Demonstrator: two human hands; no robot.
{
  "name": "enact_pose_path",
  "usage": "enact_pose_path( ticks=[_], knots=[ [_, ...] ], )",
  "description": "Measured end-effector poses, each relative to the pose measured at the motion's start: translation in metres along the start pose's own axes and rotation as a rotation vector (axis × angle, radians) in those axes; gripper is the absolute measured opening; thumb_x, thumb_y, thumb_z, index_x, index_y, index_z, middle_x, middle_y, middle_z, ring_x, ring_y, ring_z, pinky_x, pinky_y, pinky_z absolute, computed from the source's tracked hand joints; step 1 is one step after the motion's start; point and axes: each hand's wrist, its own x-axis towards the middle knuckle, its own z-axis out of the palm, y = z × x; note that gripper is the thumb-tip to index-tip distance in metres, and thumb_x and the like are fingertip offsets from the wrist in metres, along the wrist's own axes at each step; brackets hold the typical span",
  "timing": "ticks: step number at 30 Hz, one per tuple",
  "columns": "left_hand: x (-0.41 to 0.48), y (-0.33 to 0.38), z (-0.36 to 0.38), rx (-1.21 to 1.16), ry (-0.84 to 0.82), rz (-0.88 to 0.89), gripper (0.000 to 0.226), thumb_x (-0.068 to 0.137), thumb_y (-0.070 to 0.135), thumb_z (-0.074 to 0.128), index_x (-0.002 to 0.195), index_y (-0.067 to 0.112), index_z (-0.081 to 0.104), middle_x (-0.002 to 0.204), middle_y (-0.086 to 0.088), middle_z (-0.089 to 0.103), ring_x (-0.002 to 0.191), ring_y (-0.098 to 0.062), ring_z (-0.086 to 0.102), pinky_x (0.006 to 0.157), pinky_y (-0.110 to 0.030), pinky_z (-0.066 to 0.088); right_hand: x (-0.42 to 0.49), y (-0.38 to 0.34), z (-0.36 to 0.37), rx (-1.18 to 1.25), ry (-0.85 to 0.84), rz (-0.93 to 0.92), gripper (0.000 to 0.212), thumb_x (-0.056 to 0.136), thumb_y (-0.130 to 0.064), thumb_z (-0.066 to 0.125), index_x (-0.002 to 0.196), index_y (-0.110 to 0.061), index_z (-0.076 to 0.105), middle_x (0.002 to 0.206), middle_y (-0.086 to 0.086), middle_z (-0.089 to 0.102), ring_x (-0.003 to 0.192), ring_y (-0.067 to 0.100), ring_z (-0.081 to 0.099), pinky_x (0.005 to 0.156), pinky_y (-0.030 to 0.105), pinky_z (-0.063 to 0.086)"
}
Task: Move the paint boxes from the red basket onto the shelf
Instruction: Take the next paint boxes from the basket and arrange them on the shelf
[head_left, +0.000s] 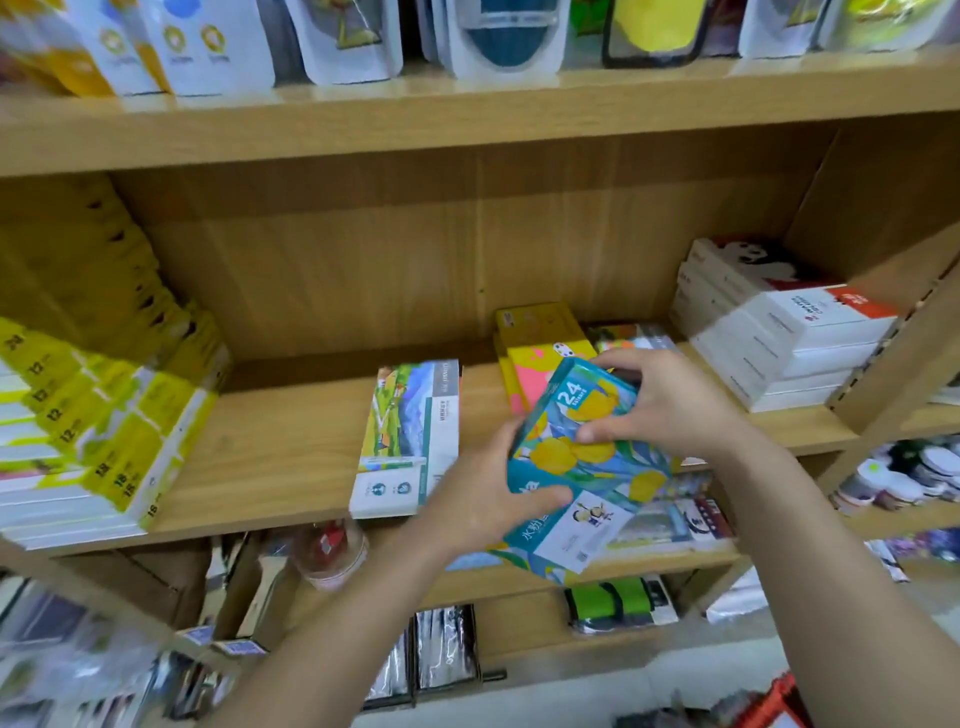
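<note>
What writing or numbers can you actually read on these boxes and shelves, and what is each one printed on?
"24" stands on the teal paint box held by the left hand and right hand; the small word under it is too blurred.
"12", "18" and "15" repeat on the edges of the yellow boxes.
Print on the landscape box and the white boxes is unreadable.
</note>
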Motion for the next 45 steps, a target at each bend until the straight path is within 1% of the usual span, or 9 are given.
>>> enact_pose_path(
  ticks=[3,9,12,17,21,26,31,39,45],
  knots=[
    [0.005,0.015,0.027,-0.142,0.07,-0.011,0.054,0.074,0.055,0.072,0.117,0.061,0.042,0.115,0.031,0.063,0.107,0.004,0.063,0.094,-0.039,0.054,-0.006,0.002,-0.021,0.006,0.066,-0.038,0.066,0.039,-0.078,0.081,0.099,-0.057,0.064,0.091,-0.027,0.074,0.083,-0.009,0.069,0.076,0.034,0.059],
    [0.008,0.027,0.015,-0.313,0.298,-0.021,0.042,0.087,0.034,0.076,0.119,0.045,0.05,0.104,0.03,0.071,0.092,0.008,0.068,0.072,-0.015,0.052,-0.021,0.017,-0.002,0.297,0.602,0.02,0.095,0.064,-0.074,0.073,0.144,-0.039,0.037,0.107,-0.022,0.061,0.093,-0.001,0.063,0.072,0.021,0.051],
    [0.008,0.023,0.003,-0.355,0.408,-0.081,0.035,0.093,0.028,0.073,0.115,0.044,0.052,0.098,0.019,0.075,0.087,-0.002,0.072,0.068,-0.015,0.052,-0.035,0.013,0.053,0.516,0.421,0.119,0.08,0.074,-0.065,0.065,0.139,-0.023,0.045,0.106,-0.021,0.064,0.087,-0.011,0.063,0.067,0.011,0.048],
    [-0.005,0.01,-0.004,-0.423,0.385,-0.242,0.081,0.089,0.048,0.072,0.155,0.021,0.032,0.149,-0.008,0.054,0.133,-0.03,0.054,0.106,-0.054,0.047,-0.027,0.008,0.088,0.504,0.17,0.141,0.047,0.087,-0.065,0.058,0.125,-0.04,0.05,0.102,-0.025,0.069,0.09,-0.001,0.067,0.07,0.03,0.053],
    [-0.016,-0.004,-0.025,-0.482,0.36,-0.166,0.058,0.085,0.062,0.058,0.13,0.025,0.061,0.12,0.008,0.074,0.115,-0.017,0.068,0.091,-0.039,0.055,-0.021,-0.002,0.095,0.575,0.242,0.071,0.029,0.095,-0.052,0.056,0.124,-0.044,0.054,0.111,-0.035,0.065,0.099,-0.013,0.061,0.071,0.007,0.044],
    [-0.028,-0.064,-0.057,0.58,0.076,0.006,0.087,0.073,0.093,0.042,0.149,0.049,0.039,0.164,0.016,0.029,0.151,-0.013,0.021,0.123,-0.045,0.012,-0.009,0.012,0.072,0.48,0.327,0.141,0.015,0.096,-0.043,0.061,0.106,-0.031,0.062,0.095,-0.03,0.069,0.091,-0.001,0.065,0.069,0.02,0.045],
    [-0.027,-0.101,-0.074,0.895,0.062,0.059,0.08,0.077,0.09,0.023,0.15,0.059,0.01,0.165,0.019,0.007,0.155,-0.013,0.009,0.121,-0.041,0.001,0.0,0.009,0.074,0.395,0.349,0.195,0.015,0.095,-0.042,0.062,0.098,-0.028,0.066,0.08,-0.02,0.071,0.073,0.0,0.067,0.049,0.014,0.041],
    [-0.041,-0.133,-0.137,0.485,0.21,-0.156,0.097,0.066,0.085,0.057,0.15,0.037,0.045,0.161,0.015,0.033,0.153,-0.009,0.02,0.125,-0.043,0.013,0.057,-0.047,0.135,0.347,0.242,0.262,0.028,0.094,-0.044,0.063,0.097,-0.016,0.068,0.079,-0.002,0.071,0.069,0.022,0.067,0.05,0.029,0.039],
    [-0.054,-0.101,-0.117,0.218,0.519,-0.043,0.06,0.085,0.064,0.053,0.136,0.032,0.059,0.136,0.017,0.054,0.124,0.011,0.045,0.099,-0.022,0.037,0.094,-0.058,0.151,0.165,0.166,0.336,0.039,0.098,-0.038,0.058,0.084,-0.002,0.064,0.076,0.012,0.06,0.076,0.033,0.057,0.058,0.032,0.03]
  ],
)
